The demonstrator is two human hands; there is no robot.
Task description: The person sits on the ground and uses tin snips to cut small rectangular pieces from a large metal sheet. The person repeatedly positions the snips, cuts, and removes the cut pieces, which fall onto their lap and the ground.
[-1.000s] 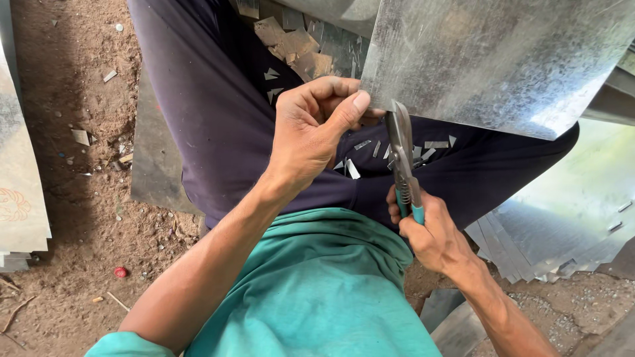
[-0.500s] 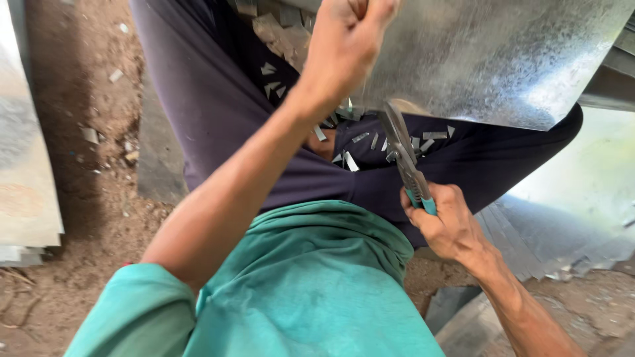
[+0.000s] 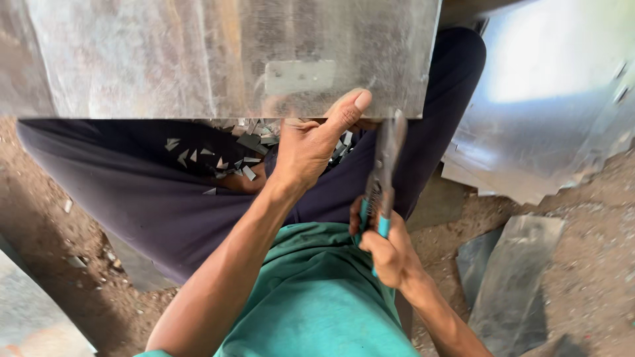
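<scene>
From my seat, starting at the far left, I see bare dirt ground [image 3: 40, 218] with a pale sheet edge [image 3: 33, 324] cutting into the lower corner. Above it, a wide galvanized metal sheet [image 3: 198, 53] spans the top of the view, its lower edge running straight across over the lap. Below that edge lie the dark trousers [image 3: 132, 192], and on them sits a scatter of small metal offcuts [image 3: 218, 155], mostly triangles and slivers, gathered near the middle of the lap.

Moving to the centre, the left hand [image 3: 311, 142] reaches up from the teal shirt [image 3: 317, 297] and grips the sheet's lower edge: the thumb [image 3: 347, 109] presses flat on the near face, while the fingers curl under and behind, so the hand is clamped on the sheet.

Just right of it, the tin snips [image 3: 383, 165] stand nearly upright, blades meeting the sheet's lower edge beside the thumb. The right hand [image 3: 387, 251] is closed around the teal-sleeved handles low down, squeezed tight on them. I cannot tell how far the blades are parted.

Farther right, more bright sheet metal [image 3: 549, 99] leans in the upper corner, and duller flat pieces [image 3: 516, 277] lie on the dirt below it
</scene>
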